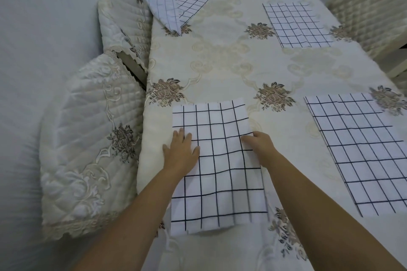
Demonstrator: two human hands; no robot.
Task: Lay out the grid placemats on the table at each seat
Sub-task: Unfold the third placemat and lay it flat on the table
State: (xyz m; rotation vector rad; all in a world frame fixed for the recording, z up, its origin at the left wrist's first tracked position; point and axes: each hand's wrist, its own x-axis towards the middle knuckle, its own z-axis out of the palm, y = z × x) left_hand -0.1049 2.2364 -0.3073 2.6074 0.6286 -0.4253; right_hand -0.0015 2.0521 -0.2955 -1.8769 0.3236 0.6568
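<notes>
Mat: grid placemat [220,171] at the near-left seat, flat on the surface [220,61], faintly rippled.
Hands: left hand [181,152] spread flat on its left edge; right hand [261,145] pressing its right edge.
Technique: smooth outward and square it to the surface's edge.

A home dining room: embroidered tablecloth [231,57], quilted chair covers [88,138].

text: none readable | labels: none | numbers: none | signs: none

Four placemats [218,165] lie on the table [231,68], chairs [88,138] beside.
</notes>
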